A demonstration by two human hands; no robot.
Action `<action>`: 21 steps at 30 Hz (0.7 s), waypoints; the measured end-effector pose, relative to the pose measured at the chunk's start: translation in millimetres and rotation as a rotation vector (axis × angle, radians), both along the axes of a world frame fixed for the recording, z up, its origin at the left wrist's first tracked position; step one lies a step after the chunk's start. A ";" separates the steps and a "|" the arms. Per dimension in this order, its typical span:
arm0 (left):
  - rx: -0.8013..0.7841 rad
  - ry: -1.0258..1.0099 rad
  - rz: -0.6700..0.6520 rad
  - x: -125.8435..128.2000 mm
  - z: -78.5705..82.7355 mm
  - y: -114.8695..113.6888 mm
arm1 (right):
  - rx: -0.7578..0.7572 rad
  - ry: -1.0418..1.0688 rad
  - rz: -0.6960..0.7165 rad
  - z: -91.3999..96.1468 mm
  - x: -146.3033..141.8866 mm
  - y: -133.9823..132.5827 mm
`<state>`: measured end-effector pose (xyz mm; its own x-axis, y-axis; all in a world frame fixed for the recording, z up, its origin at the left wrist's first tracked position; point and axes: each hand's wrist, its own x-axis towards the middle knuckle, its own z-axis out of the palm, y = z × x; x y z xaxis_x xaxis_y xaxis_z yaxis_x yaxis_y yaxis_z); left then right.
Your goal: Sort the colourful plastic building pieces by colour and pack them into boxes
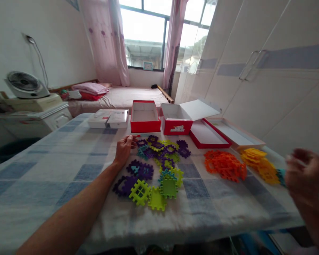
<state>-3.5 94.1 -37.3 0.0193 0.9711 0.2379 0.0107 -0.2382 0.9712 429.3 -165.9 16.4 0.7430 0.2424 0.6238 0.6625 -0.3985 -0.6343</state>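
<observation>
Left arm stretches forward, bare forearm extended, left hand (pixel 124 148) with fingers curled into a loose grip. Right hand (pixel 304 175) hovers at far right, blurred, fingers partly curled.

My one camera sits on my head, looking forward and down across the table (pixel 42 166) toward the window (pixel 146 32), close above my left hand (pixel 124 148) and right hand (pixel 305 177).

Open cloth on the surface (pixel 42 170) left and front of the mixed tile heap (pixel 156 166). Bare strip between that heap and the orange pile (pixel 224 164). Blocked behind by red boxes (pixel 145 120) and flat lids (pixel 210 136); yellow pile (pixel 260 163) crowding the right edge.
</observation>
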 end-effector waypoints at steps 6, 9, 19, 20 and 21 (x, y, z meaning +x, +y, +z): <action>0.006 0.022 -0.014 -2.8 -4.2 4.0 | -0.545 -0.043 1.065 1.1 -135.6 46.6; 0.000 0.023 -0.022 -3.2 -6.2 6.0 | -0.656 -0.223 1.328 -8.5 -183.2 57.8; -0.040 0.044 -0.046 -0.3 -5.7 7.3 | -0.719 -0.478 1.425 -21.8 -211.3 88.1; -0.046 0.048 -0.050 -0.1 -4.6 6.6 | -0.689 -0.477 1.422 -21.6 -212.9 89.6; -0.050 0.051 -0.053 0.1 -3.6 5.8 | -0.661 -0.470 1.422 -21.5 -214.4 91.0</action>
<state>-3.4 100.0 -40.9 0.0822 0.9790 0.1868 0.0492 -0.1912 0.9803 214.9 -75.0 -5.1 -0.5121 0.8266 0.2334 0.7863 0.5605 -0.2598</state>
